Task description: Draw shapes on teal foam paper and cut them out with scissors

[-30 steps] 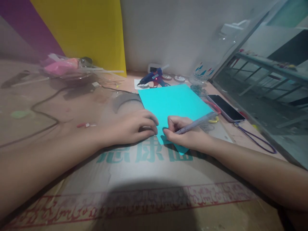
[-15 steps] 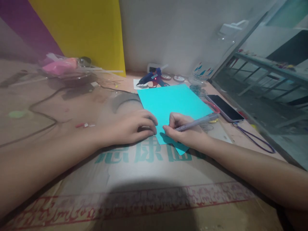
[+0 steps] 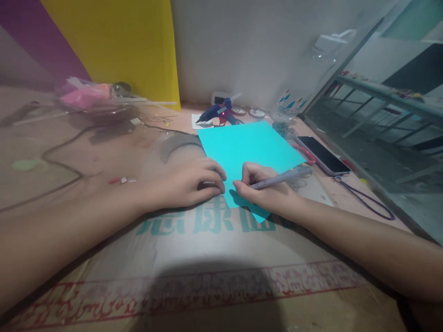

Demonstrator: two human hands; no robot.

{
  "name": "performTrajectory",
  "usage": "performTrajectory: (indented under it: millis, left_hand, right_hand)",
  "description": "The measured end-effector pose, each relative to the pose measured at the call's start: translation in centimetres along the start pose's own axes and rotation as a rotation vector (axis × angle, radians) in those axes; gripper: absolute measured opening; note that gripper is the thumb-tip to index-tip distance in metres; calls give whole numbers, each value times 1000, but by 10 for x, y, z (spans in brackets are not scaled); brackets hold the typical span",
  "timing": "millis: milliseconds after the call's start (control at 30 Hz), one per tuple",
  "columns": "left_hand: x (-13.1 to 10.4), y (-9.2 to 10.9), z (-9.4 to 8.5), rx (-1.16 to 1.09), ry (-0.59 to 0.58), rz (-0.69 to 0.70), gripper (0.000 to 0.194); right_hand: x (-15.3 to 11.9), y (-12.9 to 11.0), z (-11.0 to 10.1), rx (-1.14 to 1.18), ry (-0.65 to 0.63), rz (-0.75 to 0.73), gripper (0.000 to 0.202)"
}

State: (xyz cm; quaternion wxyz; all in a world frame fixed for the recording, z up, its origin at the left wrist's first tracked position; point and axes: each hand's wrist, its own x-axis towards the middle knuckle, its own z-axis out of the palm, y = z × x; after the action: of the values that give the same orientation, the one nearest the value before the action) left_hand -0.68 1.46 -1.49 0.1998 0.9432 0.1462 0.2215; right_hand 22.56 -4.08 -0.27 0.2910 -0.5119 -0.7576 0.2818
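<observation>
A turquoise sheet of paper (image 3: 249, 145) lies on the printed cardboard (image 3: 194, 258), with a corner of turquoise paper sticking out below its near edge. My left hand (image 3: 197, 182) rests flat beside the sheet, its fingertips on the left edge and its fingers loosely apart, holding nothing. Over the near right part of the sheet, my right hand (image 3: 266, 186) is closed around a grey-purple pen (image 3: 282, 177). The pen slants up to the right, and its tip is hidden behind my fingers.
Beyond the paper a blue glue gun (image 3: 216, 111) stands on a white card. To the right lie a phone (image 3: 323, 154) with a strap and a red-handled tool (image 3: 306, 153). A cable (image 3: 64, 161) winds across the left, below a plastic-wrapped pink bundle (image 3: 86, 96).
The pen's back end has dipped slightly and swung a little left and nearer. My right fingers have shifted slightly left. My left hand and the paper have stayed put.
</observation>
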Motion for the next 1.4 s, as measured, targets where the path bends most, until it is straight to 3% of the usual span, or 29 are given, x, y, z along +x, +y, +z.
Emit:
performTrajectory:
  millis: [300, 600, 967, 1133, 1300, 1400]
  left_hand:
    - [1, 1, -1, 5, -6, 14, 21]
    - [1, 0, 0, -2, -5, -1, 20]
    - [1, -1, 0, 1, 2, 24, 21]
    - [0, -2, 0, -14, 3, 12, 20]
    - [-1, -2, 2, -13, 23, 20, 18]
    - [0, -1, 2, 6, 22, 17, 17]
  right_hand:
    - [0, -1, -3, -43, -2, -27, 27]
    - [-4, -3, -4, -11, -81, -18, 28]
    - [-3, -1, -5, 143, -108, 6, 30]
    - [1, -8, -23, 305, -5, 82, 32]
    - [10, -9, -52, 219, 4, 65, 29]
    - [15, 2, -57, 177, -6, 93, 32]
